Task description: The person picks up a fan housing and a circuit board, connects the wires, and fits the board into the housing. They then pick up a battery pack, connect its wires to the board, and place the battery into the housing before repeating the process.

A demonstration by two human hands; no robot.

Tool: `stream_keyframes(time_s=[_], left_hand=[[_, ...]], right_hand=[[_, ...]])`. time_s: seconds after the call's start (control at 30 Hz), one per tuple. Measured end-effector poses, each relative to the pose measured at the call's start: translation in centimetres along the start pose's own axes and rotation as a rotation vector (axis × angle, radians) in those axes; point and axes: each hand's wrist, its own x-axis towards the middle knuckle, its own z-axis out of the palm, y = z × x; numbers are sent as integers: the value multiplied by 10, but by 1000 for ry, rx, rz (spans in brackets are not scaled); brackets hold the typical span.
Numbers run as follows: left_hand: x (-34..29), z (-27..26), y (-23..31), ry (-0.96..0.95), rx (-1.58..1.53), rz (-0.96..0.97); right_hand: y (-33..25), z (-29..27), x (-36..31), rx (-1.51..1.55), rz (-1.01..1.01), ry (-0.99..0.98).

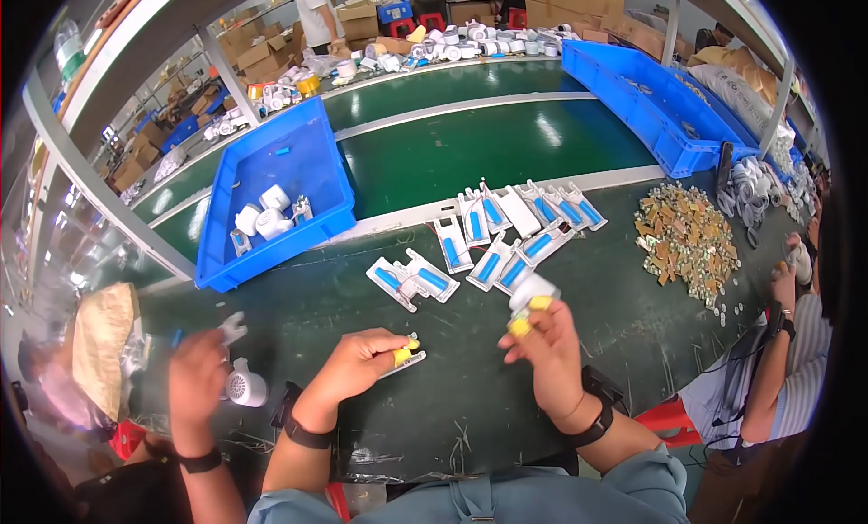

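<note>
My left hand (354, 365) is closed in a pinch, with yellow covers on its fingertips, around a small flat white plastic part (403, 366) just above the bench. On the right, my right hand (553, 361) is raised, with yellow-covered thumb and finger bent toward each other. A blurred white plastic housing (532, 292) shows at its fingertips and appears to be gripped there. Just beyond lie several white casings with blue cylindrical cells (486, 267) and thin wires; two casings (432, 278) rest further left.
A blue tray (336, 176) with white housings stands at the far left, another blue tray (674, 153) at the far right. Small circuit boards (684, 239) form a heap at the right. Co-workers' hands (197, 379) flank me, with a white vented housing (246, 385) on the left.
</note>
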Motion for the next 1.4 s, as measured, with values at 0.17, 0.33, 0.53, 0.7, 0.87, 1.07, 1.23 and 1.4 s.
stream_keyframes(time_s=[0.17, 0.33, 0.53, 0.7, 0.87, 1.07, 1.23, 1.4], left_hand=[[2, 10, 16, -40, -165, -225], [3, 11, 13, -64, -300, -366], [-2, 18, 32, -67, -214, -239], [-5, 31, 17, 42, -24, 95], [0, 35, 9, 73, -34, 171], [1, 33, 21, 22, -35, 175], [1, 42, 30, -43, 161, 215], [3, 54, 28, -11, 205, 264]], right_hand=[[23, 5, -12, -190, 227, -315], [34, 2, -10, -322, 254, -425], [31, 1, -15, -782, 105, -566], [31, 2, -17, -667, 152, -498], [27, 6, -14, -488, 219, -286], [34, 2, -11, -522, 60, -382], [34, 2, -18, -444, 173, -409], [35, 0, -20, -564, 108, -428]])
